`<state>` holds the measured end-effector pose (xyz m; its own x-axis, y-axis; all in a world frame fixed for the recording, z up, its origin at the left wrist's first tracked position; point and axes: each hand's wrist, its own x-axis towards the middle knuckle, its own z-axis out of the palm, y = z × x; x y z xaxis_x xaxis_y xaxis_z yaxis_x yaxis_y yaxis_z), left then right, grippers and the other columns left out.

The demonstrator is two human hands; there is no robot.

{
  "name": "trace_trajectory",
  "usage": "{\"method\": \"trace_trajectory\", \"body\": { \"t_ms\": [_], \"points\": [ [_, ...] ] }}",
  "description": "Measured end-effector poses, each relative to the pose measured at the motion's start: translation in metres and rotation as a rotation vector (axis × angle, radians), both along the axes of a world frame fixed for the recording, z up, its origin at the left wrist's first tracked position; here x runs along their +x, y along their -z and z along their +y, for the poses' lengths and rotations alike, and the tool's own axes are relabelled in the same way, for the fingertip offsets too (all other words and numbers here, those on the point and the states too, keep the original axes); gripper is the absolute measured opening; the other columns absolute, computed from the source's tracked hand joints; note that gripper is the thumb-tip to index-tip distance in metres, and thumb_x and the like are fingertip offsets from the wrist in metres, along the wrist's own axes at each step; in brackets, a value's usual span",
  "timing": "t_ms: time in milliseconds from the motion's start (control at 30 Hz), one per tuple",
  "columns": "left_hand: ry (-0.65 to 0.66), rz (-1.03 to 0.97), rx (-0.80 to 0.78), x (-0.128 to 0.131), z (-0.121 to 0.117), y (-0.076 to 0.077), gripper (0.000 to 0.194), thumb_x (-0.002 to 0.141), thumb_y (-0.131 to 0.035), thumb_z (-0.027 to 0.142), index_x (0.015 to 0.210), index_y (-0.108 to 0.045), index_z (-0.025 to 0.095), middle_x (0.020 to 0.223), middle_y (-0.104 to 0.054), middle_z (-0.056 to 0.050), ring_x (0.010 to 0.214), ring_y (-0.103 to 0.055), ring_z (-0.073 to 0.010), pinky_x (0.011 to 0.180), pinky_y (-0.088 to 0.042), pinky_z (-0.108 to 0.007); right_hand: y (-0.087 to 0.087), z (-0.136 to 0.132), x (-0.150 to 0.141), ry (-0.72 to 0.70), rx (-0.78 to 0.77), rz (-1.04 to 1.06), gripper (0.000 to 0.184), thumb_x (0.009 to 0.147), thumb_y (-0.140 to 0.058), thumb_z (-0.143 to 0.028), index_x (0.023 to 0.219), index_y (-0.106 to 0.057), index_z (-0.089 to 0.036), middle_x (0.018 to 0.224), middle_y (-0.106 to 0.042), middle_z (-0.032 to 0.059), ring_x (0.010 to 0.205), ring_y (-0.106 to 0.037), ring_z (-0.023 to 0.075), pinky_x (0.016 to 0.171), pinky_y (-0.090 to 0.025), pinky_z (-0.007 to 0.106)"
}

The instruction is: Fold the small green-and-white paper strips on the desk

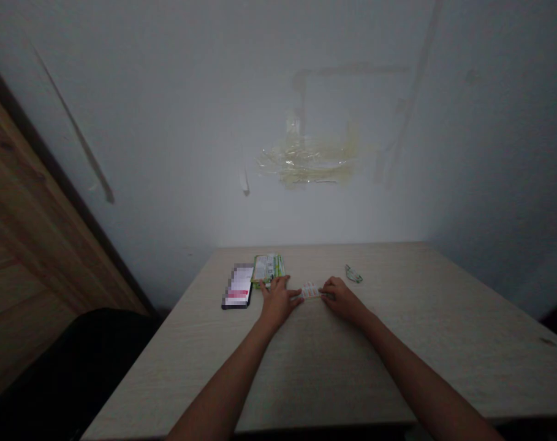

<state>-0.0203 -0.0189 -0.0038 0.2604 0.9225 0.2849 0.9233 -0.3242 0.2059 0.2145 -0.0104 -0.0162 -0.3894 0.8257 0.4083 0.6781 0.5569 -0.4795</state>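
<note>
A small white strip with red and green marks point(310, 291) lies flat on the pale wooden table point(397, 343). My left hand point(278, 300) rests palm down, fingers spread, with its thumb touching the strip's left end. My right hand point(341, 297) pinches the strip's right end with fingers closed together. Just beyond my left hand lies a green and white packet point(268, 268).
A phone with a lit screen point(238, 286) lies left of the packet. A small torn green scrap point(353, 275) sits right of my hands. A white wall with tape residue stands behind the table. A wooden door and a dark shape are at the left.
</note>
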Motion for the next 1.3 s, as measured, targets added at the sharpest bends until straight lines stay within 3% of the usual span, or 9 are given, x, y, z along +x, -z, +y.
{"method": "trace_trajectory", "body": {
  "t_ms": [700,833,1300],
  "points": [
    [0.035,-0.078,0.015,-0.001,0.001,0.004,0.026,0.091,-0.053,0.048,0.108,-0.071,0.041,0.139,-0.053,-0.003,0.134,-0.036,-0.0306,0.109,-0.004,-0.075,0.003,0.005,0.003,0.021,-0.061,0.014,0.021,0.085,-0.066,-0.023,0.103,-0.074,-0.018,0.097,-0.063,0.0092,0.096,-0.057,0.0215,0.088,-0.047,0.034],
    [0.07,-0.077,-0.011,-0.001,0.002,0.004,0.029,0.084,-0.061,0.055,0.107,-0.071,0.041,0.142,-0.05,-0.003,0.136,-0.034,-0.0321,0.108,-0.001,-0.075,0.001,0.004,0.002,0.031,-0.044,-0.017,0.019,0.09,-0.06,-0.024,0.099,-0.075,-0.017,0.094,-0.064,0.0092,0.094,-0.056,0.0206,0.087,-0.045,0.032],
    [0.008,-0.217,-0.013,0.003,0.003,0.002,0.014,0.085,-0.064,0.039,0.087,-0.076,0.033,0.134,-0.056,-0.003,0.132,-0.039,-0.0292,0.111,-0.004,-0.071,-0.001,0.003,-0.006,0.066,-0.009,-0.011,0.019,0.09,-0.055,-0.023,0.091,-0.074,-0.017,0.089,-0.069,0.0081,0.09,-0.057,0.0206,0.085,-0.043,0.032]
  ]
}}
